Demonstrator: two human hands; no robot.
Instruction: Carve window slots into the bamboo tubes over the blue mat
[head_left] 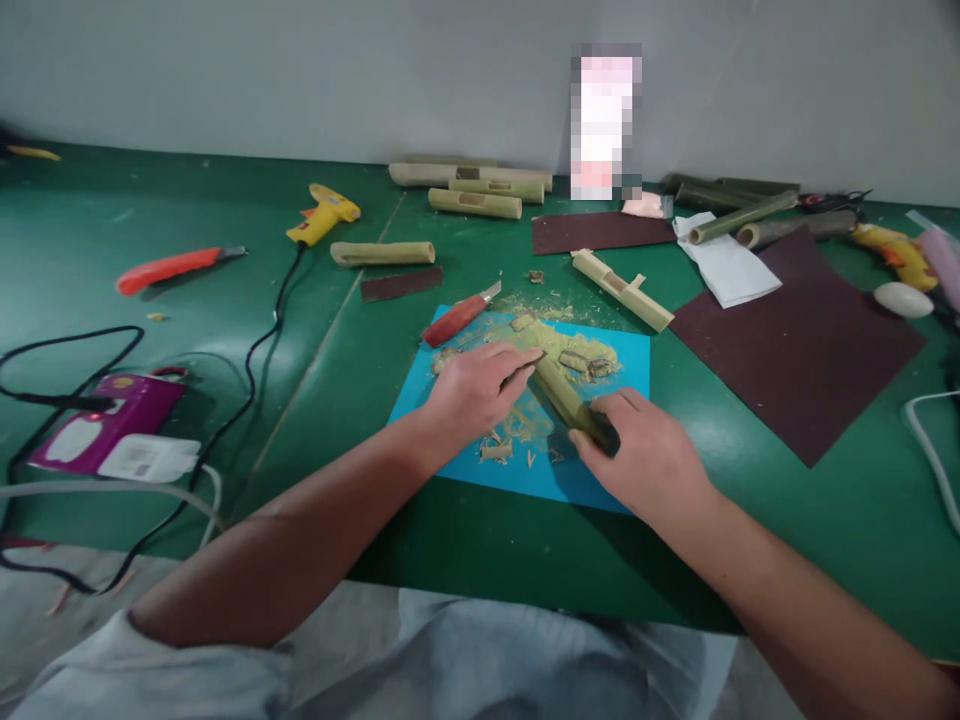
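My right hand (637,450) is wrapped round the near end of a green bamboo tube (562,393). The tube points away and slightly left, over a blue sheet (600,490) strewn with pale bamboo dust (525,415). At the tube's far end, my left hand (480,385) is closed in a pinch on a small dark brown piece of sandpaper (531,366), pressed against the bamboo. Just beyond that hand, a red-handled carving knife (461,318) lies across the sheet's back edge. Short bamboo offcuts (576,362) rest in the dust beside the tube.
Beyond the sheet lie cut bamboo pieces (622,290) and dark sandpaper sheets (802,350). On the left are a yellow glue gun (322,215), an orange utility knife (172,270) and a purple power strip (109,425) with loose cords. A blurred upright panel (606,120) leans against the wall.
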